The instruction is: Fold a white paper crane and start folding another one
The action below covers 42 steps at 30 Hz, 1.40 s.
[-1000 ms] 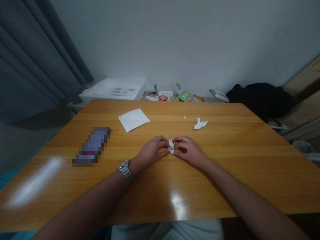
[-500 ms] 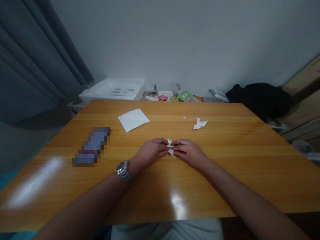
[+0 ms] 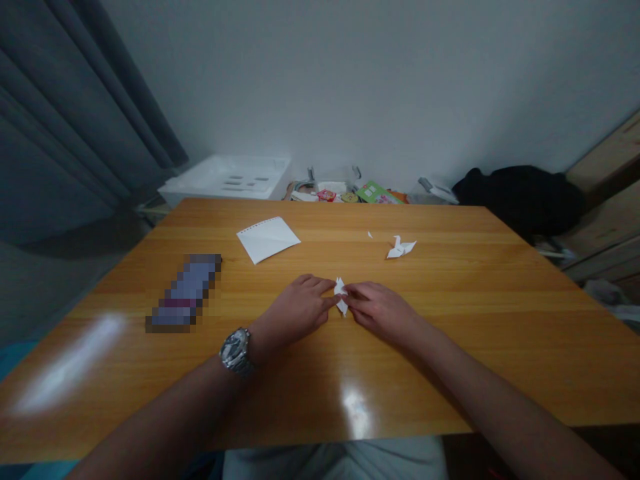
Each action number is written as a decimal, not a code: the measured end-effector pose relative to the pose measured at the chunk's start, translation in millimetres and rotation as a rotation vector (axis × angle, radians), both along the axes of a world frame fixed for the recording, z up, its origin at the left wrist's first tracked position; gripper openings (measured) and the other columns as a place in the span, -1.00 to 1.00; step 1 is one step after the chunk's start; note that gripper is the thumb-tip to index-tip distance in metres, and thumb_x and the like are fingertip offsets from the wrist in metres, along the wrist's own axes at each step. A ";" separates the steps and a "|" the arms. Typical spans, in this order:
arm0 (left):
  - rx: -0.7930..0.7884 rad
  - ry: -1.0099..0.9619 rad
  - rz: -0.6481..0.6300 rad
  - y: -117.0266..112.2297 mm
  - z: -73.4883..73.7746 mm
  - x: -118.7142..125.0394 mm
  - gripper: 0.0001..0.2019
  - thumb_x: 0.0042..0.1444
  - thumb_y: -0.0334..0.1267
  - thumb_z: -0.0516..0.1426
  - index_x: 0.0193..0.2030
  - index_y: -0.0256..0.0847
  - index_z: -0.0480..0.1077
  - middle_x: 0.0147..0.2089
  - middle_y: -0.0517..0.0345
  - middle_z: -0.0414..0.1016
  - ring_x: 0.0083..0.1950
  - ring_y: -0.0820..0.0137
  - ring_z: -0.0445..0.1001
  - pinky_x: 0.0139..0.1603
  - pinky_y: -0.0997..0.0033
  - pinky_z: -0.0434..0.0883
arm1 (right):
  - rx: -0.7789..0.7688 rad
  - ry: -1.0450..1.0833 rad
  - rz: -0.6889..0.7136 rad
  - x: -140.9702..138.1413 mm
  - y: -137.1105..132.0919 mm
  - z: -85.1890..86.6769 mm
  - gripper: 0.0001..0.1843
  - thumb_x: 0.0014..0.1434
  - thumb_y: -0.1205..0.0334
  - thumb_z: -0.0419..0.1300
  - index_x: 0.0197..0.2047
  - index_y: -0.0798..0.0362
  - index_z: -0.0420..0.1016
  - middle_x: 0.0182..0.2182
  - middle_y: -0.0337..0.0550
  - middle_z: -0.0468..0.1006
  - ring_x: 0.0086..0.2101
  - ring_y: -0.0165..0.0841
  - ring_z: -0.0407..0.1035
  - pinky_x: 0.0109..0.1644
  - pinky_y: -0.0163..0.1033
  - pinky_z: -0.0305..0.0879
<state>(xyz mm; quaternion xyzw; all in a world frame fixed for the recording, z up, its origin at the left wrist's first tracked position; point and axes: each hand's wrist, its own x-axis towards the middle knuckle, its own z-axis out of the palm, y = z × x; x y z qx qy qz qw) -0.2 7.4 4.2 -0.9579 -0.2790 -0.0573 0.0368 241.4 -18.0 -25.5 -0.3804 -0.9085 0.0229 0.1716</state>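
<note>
Between my hands, over the middle of the table, is a small piece of folded white paper (image 3: 341,297), narrow and pointed at both ends. My left hand (image 3: 301,303) has its fingertips closed on the paper's left side; a silver watch (image 3: 236,350) sits on that wrist. From the other side, my right hand (image 3: 377,305) pinches the paper's right edge. Its finer folds are partly covered by my fingers. Farther back to the right stands a white paper crane (image 3: 401,247) with spread wings, with a tiny paper scrap (image 3: 370,235) to its left.
A white sheet with a perforated edge (image 3: 269,240) lies at the back left of the wooden table (image 3: 500,300). Left of my hands is a pixelated flat object (image 3: 186,293). Beyond the far edge are a white foam box (image 3: 225,175), a green booklet (image 3: 376,193) and a black cloth heap (image 3: 517,197).
My left hand has turned slightly, its wrist shifting left and toward me. More of the folded paper's middle shows between my fingers. The crane and the sheet stay put.
</note>
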 end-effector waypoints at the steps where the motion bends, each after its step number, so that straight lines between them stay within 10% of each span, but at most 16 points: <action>1: 0.006 0.007 0.004 -1.8 0.7 0.9 -0.60 0.28 -0.31 0.14 0.25 -0.10 0.43 0.25 -0.03 0.44 0.18 0.15 0.43 0.23 0.10 0.31 | -0.002 -0.008 -0.003 -0.3 -0.6 0.5 -0.66 0.32 0.36 0.17 0.13 0.05 0.55 0.06 0.06 0.56 0.02 -0.15 0.45 0.10 -0.02 0.42; 42: -0.146 -0.158 0.104 -4.8 -7.3 4.3 -0.64 0.38 -0.14 0.07 0.22 -0.23 0.38 0.18 -0.09 0.49 0.14 0.15 0.48 0.18 0.12 0.40 | -0.032 0.125 -0.064 5.1 6.0 2.5 -0.63 0.38 0.15 0.16 0.20 0.00 0.50 0.14 0.00 0.57 0.16 -0.12 0.41 0.27 0.11 0.32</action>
